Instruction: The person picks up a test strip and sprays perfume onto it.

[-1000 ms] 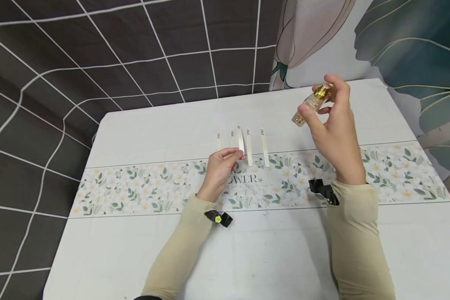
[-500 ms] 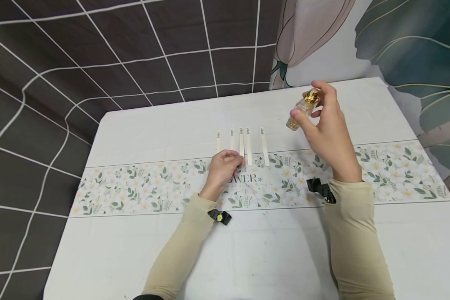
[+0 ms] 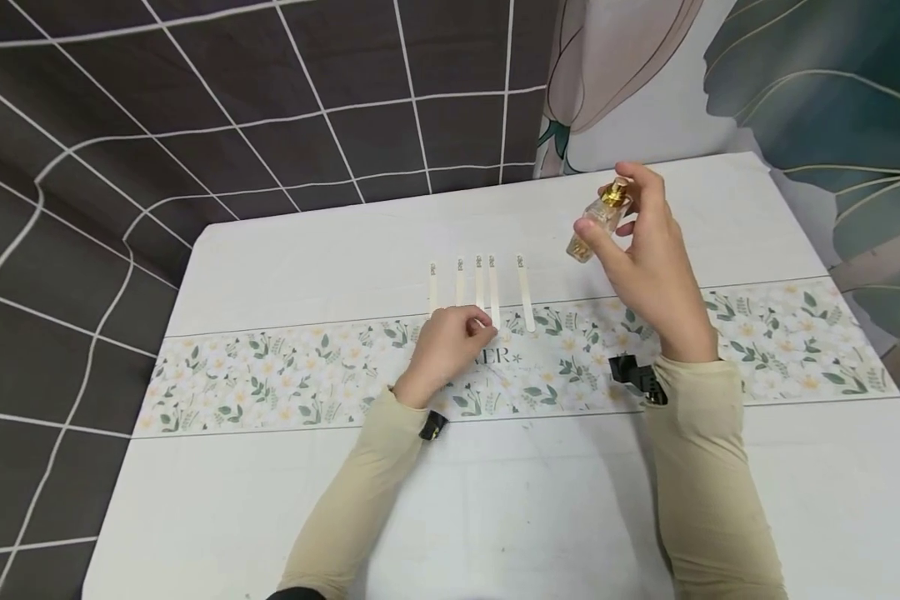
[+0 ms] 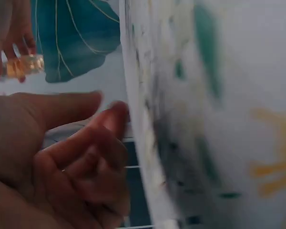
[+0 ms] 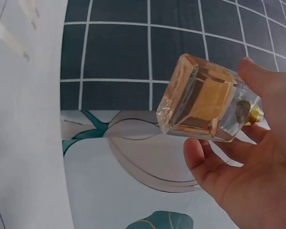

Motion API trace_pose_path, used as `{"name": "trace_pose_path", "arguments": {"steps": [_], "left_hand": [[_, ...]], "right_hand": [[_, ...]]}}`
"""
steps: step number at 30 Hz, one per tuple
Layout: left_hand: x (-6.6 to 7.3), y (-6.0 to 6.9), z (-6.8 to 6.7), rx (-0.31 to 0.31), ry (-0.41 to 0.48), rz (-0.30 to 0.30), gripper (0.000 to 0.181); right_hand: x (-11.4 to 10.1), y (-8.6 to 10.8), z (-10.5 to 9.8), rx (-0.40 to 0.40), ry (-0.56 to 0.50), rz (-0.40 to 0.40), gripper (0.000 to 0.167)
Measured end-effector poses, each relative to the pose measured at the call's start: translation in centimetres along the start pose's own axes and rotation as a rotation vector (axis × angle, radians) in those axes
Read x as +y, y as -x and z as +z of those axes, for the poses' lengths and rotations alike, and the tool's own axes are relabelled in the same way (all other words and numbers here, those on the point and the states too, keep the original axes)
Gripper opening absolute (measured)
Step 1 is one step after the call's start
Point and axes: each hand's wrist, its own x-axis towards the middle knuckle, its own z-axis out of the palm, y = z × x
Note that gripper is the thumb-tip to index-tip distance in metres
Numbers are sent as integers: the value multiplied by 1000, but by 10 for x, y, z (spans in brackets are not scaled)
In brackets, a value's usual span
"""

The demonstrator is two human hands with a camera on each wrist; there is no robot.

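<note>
Several slim white paper test strips point(image 3: 525, 293) with small dark printing at their far ends lie side by side on the table. At the near ends of the middle strips is my left hand point(image 3: 448, 343), its fingers loosely bent. The left wrist view shows that hand's thumb and index finger with nothing visible between them. My right hand point(image 3: 648, 265) holds a glass perfume bottle point(image 3: 600, 218) tilted above the table, to the right of the strips. Seen in the right wrist view, the bottle point(image 5: 198, 98) has amber liquid and a gold sprayer neck.
A white tablecloth point(image 3: 555, 500) with a floral band point(image 3: 270, 375) covers the table. Behind it hangs a dark grid-patterned cloth point(image 3: 382, 137); a flower-patterned curtain point(image 3: 615, 75) hangs at the back right.
My left fingers have let go of the strip that was lifted, which now lies flat, and shifted slightly right. My right hand has come a little left and lower with the perfume bottle.
</note>
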Motion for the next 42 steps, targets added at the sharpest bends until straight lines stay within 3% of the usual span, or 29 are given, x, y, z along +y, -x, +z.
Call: {"name": "trace_pose_path", "arguments": {"steps": [3,11,14,21,24,28,31,33,39,42], "left_hand": [[12,-1,0,34,-225,90,14],[27,-12,14,77,-571,224,10],[28,-15,16,65,-617,232,11],[27,-17,18,26,-620,210,9],[27,-16,19,46,-663,215,15],[27,-13,20,127,-716,223,13],[27,-11,19,180,-678,220,11],[27,-10,18,183,-601,206,11],[24,-13,12,125,-256,108,14],[23,-16,8,132,-138,67,13]], "right_hand": [[4,-1,2,-47,21,39,77],[32,-1,14,-196,91,126,81],[42,-2,20,-221,105,132,81],[54,-2,29,-277,119,149,84],[56,-2,31,-287,119,145,83],[56,-3,32,-328,112,159,82],[56,-4,33,-379,100,178,81],[56,-4,33,-404,97,189,79],[60,-4,28,-421,79,251,69],[62,-4,24,-436,59,300,66]]}}
